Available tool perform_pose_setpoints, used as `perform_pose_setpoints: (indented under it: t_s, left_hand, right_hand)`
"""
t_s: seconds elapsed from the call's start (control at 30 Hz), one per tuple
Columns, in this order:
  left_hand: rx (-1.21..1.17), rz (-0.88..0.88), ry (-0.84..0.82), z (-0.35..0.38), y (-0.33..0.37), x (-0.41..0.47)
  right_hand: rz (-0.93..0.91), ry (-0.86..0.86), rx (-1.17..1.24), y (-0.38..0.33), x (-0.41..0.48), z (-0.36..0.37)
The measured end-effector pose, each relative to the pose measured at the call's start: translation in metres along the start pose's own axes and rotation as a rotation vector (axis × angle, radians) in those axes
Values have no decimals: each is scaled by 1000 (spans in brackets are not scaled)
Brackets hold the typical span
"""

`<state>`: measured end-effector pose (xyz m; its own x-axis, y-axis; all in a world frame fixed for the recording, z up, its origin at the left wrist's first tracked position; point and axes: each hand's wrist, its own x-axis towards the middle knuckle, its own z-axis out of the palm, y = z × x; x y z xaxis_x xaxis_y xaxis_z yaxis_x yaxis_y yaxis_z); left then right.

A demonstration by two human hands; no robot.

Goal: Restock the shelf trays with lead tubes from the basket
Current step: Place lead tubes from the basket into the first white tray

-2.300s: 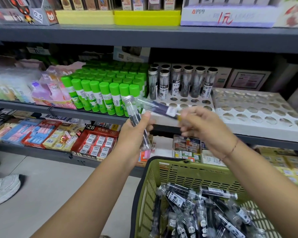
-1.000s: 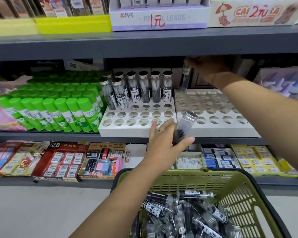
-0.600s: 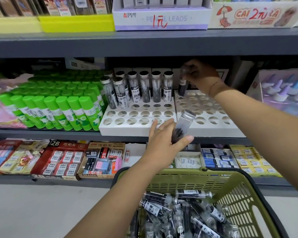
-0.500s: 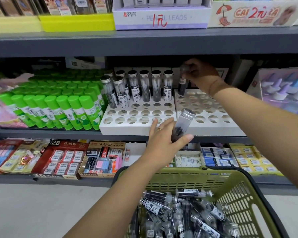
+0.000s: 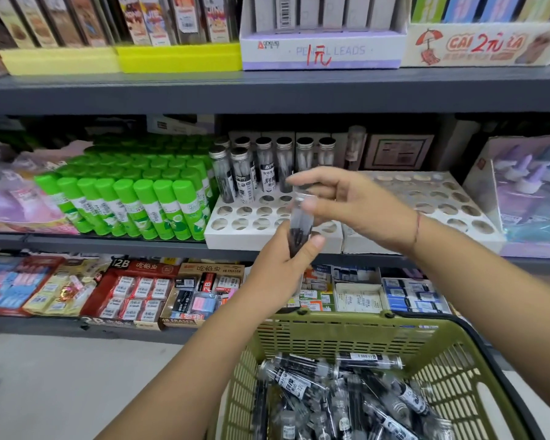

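Lead tube (image 5: 300, 227): left hand (image 5: 280, 271) gripped it low.
Right hand (image 5: 356, 208): came back, half-open at the cap, pinch unclear.
Tray (image 5: 442, 198): got one; next hand-off, probably.

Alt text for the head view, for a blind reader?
A left hand holds a clear lead tube nearly upright at a shelf; the right hand is at its cap. Behind: a white holed tray, partly filled, beside green glue sticks. Below: a green basket of tubes.
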<state>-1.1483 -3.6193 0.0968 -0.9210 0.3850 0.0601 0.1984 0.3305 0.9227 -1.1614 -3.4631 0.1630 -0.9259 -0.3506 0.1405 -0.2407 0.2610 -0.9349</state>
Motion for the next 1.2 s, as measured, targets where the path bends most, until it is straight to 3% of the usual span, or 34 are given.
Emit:
perform_pose_setpoints:
  t_s: [0.13,0.23,0.3,0.37,0.57,1.2]
  left_hand:
    - [79,24,113,-20,-5,-8]
    - [361,66,264,-43,-24,-7]
    - [556,26,201,-52,-38,-8]
    - [675,-13,104,-53,-49,-11]
    - [726,-5,86,-52,-56,-10]
    - [713,3,92,-51,-60,-8]
  right_hand:
    - [-6,73,16,-3,20,9]
    - [-38,314,18,-5,45,3]
    - [-65,504,-19,-1,67,-3]
    - [-75,585,-58,3,89,-5]
    - [-24,513,-365,18,127,7]
    - [-67,505,-624,19,125,19]
